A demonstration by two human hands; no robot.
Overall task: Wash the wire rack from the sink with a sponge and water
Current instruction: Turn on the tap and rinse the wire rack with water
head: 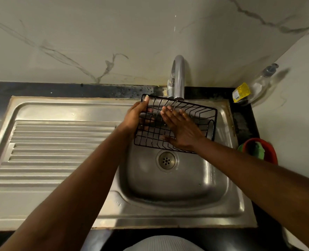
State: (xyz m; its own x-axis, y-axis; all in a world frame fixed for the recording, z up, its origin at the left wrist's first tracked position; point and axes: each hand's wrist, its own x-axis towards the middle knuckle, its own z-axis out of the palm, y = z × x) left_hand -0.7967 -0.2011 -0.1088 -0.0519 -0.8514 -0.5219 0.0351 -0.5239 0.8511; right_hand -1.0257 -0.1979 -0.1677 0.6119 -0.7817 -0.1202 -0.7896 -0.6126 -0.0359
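One head-worn wide-angle view looks steeply down and forward over the sink point(177, 189), close above it, facing the marble wall point(114, 33)

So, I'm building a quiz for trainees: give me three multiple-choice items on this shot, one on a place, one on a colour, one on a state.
1. Where is the rack? A) on the drainboard B) over the basin, under the tap C) beside the bottle
2. What colour is the bowl holding the sponge? A) red B) blue C) white
3. How is the right hand? A) gripping the sponge B) flat and open on the rack C) turning the tap
Answers: 1 B, the left hand holds it below the tap; 2 A, its red rim shows at right; 3 B, straight fingers lie on the wires.
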